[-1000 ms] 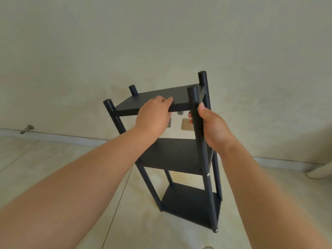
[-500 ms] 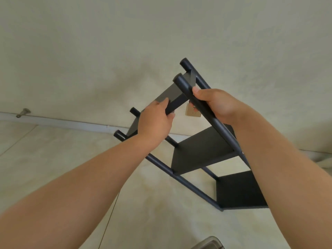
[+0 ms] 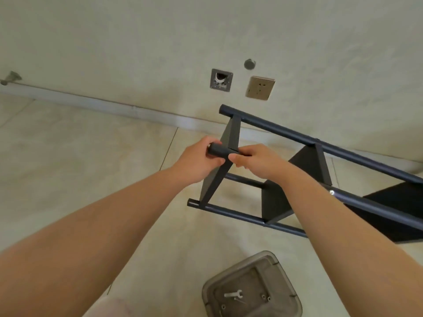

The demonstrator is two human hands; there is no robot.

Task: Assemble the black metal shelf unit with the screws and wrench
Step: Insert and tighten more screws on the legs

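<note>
Item: black metal shelf unit [image 3: 304,170], lying tipped on its side over the floor, its top end toward the person and its lower tiers running off to the right edge of the view. Four tubular posts and three flat panels are sitting joined; one silver screw head [image 3: 331,192] is showing on the nearest post beside the middle panel. By this showing the assembly is reading as largely done. Whether every joint is carrying a screw cannot be told, since several corners are hidden behind the arms.

Holding: the left hand [image 3: 198,161] is wrapping its fingers round the free end of the near upper post [image 3: 218,150], just outside the top panel [image 3: 225,154]. The right hand [image 3: 254,159] is gripping the same post on the other side of that panel, fingers curled close under it. The two hands are almost touching across the panel edge.

Remaining, as a judgement: checking or tightening at this top corner, and likely fitting loose hardware.

Supplies: a translucent grey tray [image 3: 251,287] is sitting on the floor near the person, below the unit and apart from it. It is holding a small silver wrench [image 3: 233,294] and a few small screws [image 3: 263,296], all unused at present.

Surface: pale glossy floor tiles [image 3: 80,161] with thin dark joints.

Room: a plain cream wall [image 3: 160,42] with a white skirting board [image 3: 91,104], an open wall box [image 3: 221,80], a bronze socket plate [image 3: 260,87], a round stud [image 3: 249,64] above them, and a metal door stop [image 3: 10,77] at far left.
</note>
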